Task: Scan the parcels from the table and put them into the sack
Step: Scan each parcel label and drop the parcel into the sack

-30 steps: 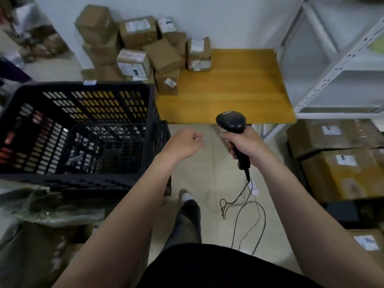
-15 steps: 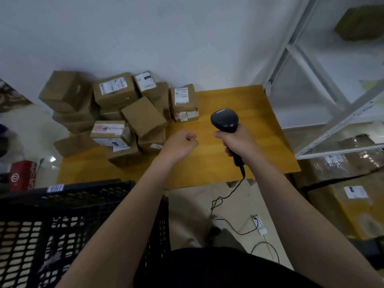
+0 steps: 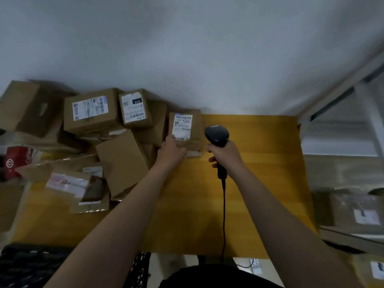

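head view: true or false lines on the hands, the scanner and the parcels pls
1. The right hand grips the scanner. True.
2. The left hand touches the parcel nearest the scanner. True.
3. That parcel's label faces down. False: it faces up, toward the camera.
4. The scanner is cordless. False: a cable hangs from its handle.
5. The pile lies on the right side of the table. False: it lies on the left side.
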